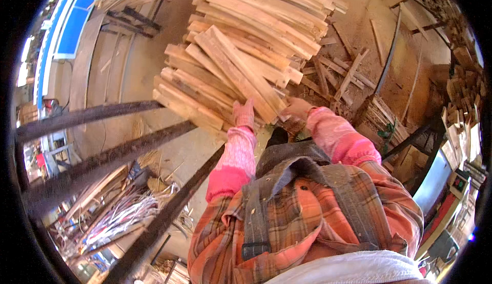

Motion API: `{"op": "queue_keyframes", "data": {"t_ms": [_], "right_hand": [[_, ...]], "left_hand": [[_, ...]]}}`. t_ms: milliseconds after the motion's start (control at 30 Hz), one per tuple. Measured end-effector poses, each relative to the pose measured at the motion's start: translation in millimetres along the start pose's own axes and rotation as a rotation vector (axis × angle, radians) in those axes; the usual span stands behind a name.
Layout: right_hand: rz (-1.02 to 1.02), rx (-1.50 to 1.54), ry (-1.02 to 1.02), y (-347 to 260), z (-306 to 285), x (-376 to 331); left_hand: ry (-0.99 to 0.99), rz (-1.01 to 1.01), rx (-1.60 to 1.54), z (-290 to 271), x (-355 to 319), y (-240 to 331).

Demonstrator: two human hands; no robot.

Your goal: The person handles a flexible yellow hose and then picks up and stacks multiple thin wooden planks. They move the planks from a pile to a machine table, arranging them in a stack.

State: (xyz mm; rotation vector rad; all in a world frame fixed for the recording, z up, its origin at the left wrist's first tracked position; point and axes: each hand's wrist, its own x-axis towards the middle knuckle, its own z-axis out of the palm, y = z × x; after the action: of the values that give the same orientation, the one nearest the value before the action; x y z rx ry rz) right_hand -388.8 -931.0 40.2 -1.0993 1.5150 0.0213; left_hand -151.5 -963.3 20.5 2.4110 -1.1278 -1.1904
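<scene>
A large stack of rough wooden planks (261,17) runs away from me. On its near end two or so planks (241,71) lie at a slant across the others. My right hand (297,109) is closed at the near right end of these slanted planks. At their left side, my left hand (243,113) grips near the lower end of a plank, its fingers partly hidden by the wood. Both my forearms are in pink sleeves (233,153).
Dark beams (102,156) stretch across the left. Scrap wood pieces (348,79) litter the ground right of the stack. A bundle of pale strips (123,217) lies at lower left, a blue panel (77,23) is at upper left, and more stacked wood (461,99) stands far right.
</scene>
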Motion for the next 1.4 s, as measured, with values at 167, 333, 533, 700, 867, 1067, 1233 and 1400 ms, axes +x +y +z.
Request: {"op": "queue_keyframes", "data": {"t_ms": [167, 333, 533, 700, 867, 1067, 1233, 1400], "right_hand": [[-0.262, -0.321, 0.235, -54.2, 33.8, -0.1], [-0.254, -0.524, 0.225, -118.7, -66.6, 8.5], [-0.148, -0.189, 0.916, -74.2, -216.2, 43.9], [0.184, 0.178, 0.888, -7.0, -321.1, 96.5], [-0.317, -0.025, 0.601, 87.7, -304.5, 177.2], [-0.176, 0.009, 0.273, 82.4, -307.6, 181.4], [-0.041, 0.24, 0.428, 61.8, -327.5, 179.5], [-0.268, 0.797, 0.406, 21.2, -303.5, 163.3]], "left_hand": [[-0.144, -0.057, -0.589, 7.5, 11.5, 17.3], [-0.206, -0.031, -0.598, -4.8, 52.1, 75.8], [-0.198, 0.186, -0.95, 15.8, 44.3, 143.0], [-0.139, 0.246, -0.857, 57.2, 57.6, 176.6], [-0.064, 0.015, -0.735, 68.6, 74.8, 193.7], [0.081, 0.025, -0.752, 81.0, 110.2, 158.2], [0.009, -0.2, -0.941, 98.1, 139.4, 177.8], [-0.148, -0.309, -1.198, 63.8, 125.1, 199.6]]}}
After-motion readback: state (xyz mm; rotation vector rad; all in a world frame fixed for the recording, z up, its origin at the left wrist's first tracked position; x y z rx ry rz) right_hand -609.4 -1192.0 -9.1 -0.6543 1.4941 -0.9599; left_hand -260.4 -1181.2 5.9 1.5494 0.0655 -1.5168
